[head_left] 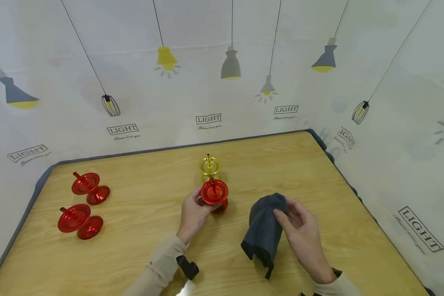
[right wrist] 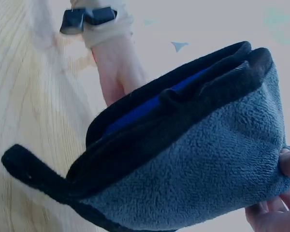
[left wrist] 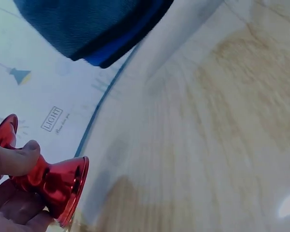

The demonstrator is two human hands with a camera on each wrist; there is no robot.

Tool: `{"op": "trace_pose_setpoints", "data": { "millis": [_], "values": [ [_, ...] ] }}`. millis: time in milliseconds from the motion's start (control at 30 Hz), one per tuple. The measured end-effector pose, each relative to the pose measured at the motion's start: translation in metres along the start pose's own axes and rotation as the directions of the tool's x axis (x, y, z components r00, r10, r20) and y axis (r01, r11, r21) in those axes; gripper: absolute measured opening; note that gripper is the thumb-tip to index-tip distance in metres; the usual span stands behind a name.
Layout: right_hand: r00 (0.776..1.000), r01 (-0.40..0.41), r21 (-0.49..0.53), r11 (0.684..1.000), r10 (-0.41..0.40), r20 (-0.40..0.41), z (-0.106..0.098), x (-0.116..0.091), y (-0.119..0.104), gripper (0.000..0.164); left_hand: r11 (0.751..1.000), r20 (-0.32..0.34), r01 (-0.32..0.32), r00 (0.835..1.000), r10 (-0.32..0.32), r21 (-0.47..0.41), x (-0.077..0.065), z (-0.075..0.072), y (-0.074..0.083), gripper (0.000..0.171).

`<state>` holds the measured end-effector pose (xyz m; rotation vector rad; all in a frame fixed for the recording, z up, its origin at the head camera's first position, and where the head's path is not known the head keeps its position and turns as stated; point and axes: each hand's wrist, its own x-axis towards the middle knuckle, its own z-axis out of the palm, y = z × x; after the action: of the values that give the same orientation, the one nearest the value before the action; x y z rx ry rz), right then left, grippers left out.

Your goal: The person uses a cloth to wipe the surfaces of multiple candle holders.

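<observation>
My left hand grips a shiny red candle holder by its narrow waist, dish up, in the head view. In the left wrist view, thumb and fingers close around the stem of that candle holder, its flared base free. My right hand pinches the top of a dark grey-blue cloth, which hangs down in folds. The right wrist view shows the fluffy cloth with black edging, a hanging loop and a bright blue inner side.
A gold candle holder stands just behind the held red one. Two more red candle holders, one farther back and one nearer, are on the left of the wooden table. A lamp-printed curtain surrounds the table's back and sides.
</observation>
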<state>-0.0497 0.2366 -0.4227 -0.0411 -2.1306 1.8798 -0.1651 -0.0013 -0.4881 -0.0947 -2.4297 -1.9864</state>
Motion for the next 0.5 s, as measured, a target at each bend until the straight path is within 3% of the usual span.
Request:
{"op": "trace_pose_setpoints", "data": {
  "millis": [300, 500],
  "values": [
    [0.993, 0.052, 0.091, 0.995, -0.061, 0.097, 0.027, -0.003, 0.007, 0.031, 0.999, -0.066, 0.008, 0.998, -0.006, 0.034, 0.001, -0.011, -0.016, 0.052],
    [0.984, 0.061, 0.118, 0.991, -0.080, 0.160, 0.041, 0.000, 0.010, 0.032, 0.999, -0.032, -0.038, 0.999, 0.040, 0.032, 0.002, -0.016, -0.023, 0.056]
  ]
}}
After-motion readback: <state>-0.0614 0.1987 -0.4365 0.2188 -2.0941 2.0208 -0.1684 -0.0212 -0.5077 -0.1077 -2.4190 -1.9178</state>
